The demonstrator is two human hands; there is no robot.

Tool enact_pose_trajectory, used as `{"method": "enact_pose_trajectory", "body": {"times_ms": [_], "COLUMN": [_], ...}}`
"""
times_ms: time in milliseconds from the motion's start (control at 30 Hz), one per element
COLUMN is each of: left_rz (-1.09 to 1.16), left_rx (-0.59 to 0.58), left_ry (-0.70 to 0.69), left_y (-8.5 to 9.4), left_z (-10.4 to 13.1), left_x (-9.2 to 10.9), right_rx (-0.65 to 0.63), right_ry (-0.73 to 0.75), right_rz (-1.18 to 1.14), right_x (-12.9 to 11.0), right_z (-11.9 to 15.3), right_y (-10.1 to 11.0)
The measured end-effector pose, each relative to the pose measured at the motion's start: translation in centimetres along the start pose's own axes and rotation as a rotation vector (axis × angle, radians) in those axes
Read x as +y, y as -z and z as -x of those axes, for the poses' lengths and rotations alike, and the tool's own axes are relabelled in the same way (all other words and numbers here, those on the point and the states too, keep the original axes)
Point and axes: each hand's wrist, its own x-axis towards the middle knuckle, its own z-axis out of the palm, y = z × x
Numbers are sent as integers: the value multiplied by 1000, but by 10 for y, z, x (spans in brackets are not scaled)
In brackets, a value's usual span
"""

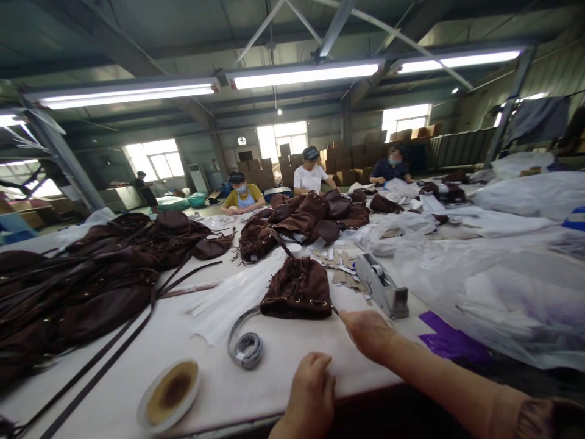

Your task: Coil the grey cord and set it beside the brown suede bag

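A dark brown drawstring bag [299,289] with fringe and metal eyelets lies on the white table [228,390], its eyelet edge toward me. My right hand [368,332] is at the bag's right corner, its fingers closed on the tip of a thin dark cord that runs out from there. Close to the table's front edge, my left hand [311,393] is curled closed; the inside of its fingers is hidden and nothing sticks out of it. A coiled grey strap [247,349] lies left of the bag, its loose end reaching the bag's lower left corner.
A tape dispenser [381,286] stands right of the bag. Front left is a round dish [169,393] with brown residue. Brown bags [109,299] with long straps pile up left, more [306,216] behind. Clear plastic [498,286] covers the right side. Several co-workers sit across the table.
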Motion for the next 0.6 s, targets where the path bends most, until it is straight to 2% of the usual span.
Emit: {"method": "enact_pose_trajectory", "body": {"times_ms": [67,167,300,367,400,467,533,600], "left_rz": [75,45,9,14,6,-46,-130,-179], "left_rx": [-24,-22,-34,-26,-21,-18,-5,53], "left_ry": [78,133,137,149,155,160,156,143], "left_y": [-9,-15,-16,-17,-18,-20,-18,-4], "left_z": [-3,-3,4,10,13,17,17,14], "left_x": [10,22,40,46,47,45,40,37], "right_rx": [-19,-58,-251,-265,-234,-156,-60,60], "right_ry": [-25,-110,-341,-368,-360,-312,-233,-166], "right_rz": [-176,-647,-1516,-1811,-1856,-1731,-1382,-988], "right_x": [-8,-14,-18,-21,-22,-22,-17,-8], "right_z": [11,26,40,44,44,43,41,41], "right_y": [-17,-38,-39,-36,-35,-38,-42,-41]}}
